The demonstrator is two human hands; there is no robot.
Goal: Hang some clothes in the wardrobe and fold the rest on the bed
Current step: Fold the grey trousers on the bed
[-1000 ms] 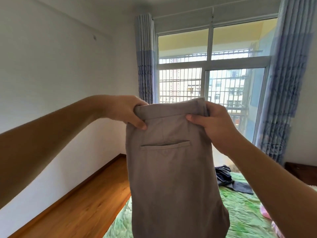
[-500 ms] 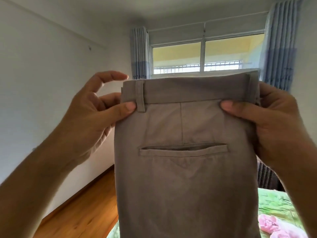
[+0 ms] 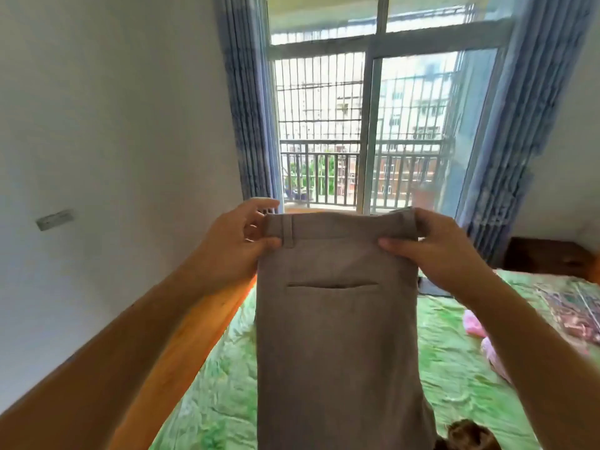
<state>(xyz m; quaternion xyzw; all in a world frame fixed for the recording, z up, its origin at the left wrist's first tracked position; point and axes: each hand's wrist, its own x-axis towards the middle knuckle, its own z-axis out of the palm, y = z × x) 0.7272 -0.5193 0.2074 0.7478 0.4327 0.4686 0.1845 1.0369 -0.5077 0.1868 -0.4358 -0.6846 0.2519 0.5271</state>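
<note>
The left curtain (image 3: 246, 108) and the right curtain (image 3: 506, 141), both blue, flank a tall barred window (image 3: 368, 125), with a balcony railing (image 3: 328, 170) beyond. A small plate (image 3: 54, 219) sits on the white wall (image 3: 113, 125), above an orange wooden floor (image 3: 191, 339).

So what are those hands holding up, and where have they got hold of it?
Grey trousers, held up by the waistband: the left hand pinches one end, the right hand the other.

a home bedroom: green-quilted bed (image 3: 454, 368), blue curtains (image 3: 246, 108), barred balcony window (image 3: 360, 125).
</note>
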